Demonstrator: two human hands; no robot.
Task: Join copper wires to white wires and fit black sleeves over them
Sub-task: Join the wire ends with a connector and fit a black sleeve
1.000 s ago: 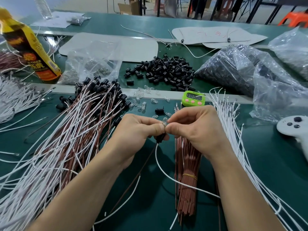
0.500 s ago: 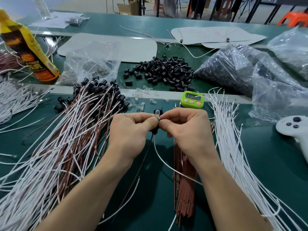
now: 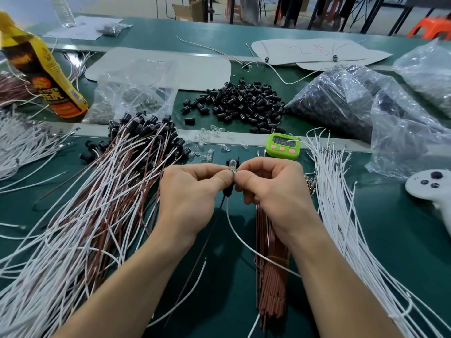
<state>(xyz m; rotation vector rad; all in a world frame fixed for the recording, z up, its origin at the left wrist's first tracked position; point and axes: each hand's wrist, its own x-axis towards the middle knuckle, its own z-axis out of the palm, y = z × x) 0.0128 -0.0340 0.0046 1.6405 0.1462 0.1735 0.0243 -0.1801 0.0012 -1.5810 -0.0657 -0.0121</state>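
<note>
both hands meet over the middle of the green bench. the left hand and the right hand each have thumb and forefinger pressed together, pinching the base of a small clear bulb that sticks up between the fingertips. just below the pinch a black sleeve sits on the leads, and from it a copper wire and a white wire hang down to the bench. whether the sleeve is fully seated cannot be told. to the left lies a wide pile of finished wire pairs with black sleeves at their far ends. under the right wrist lies a banded bundle of copper wires, and to the right of it a spread of loose white wires. beyond the hands sit a green timer, a heap of loose black sleeves and a yellow bottle at far left.
</note>
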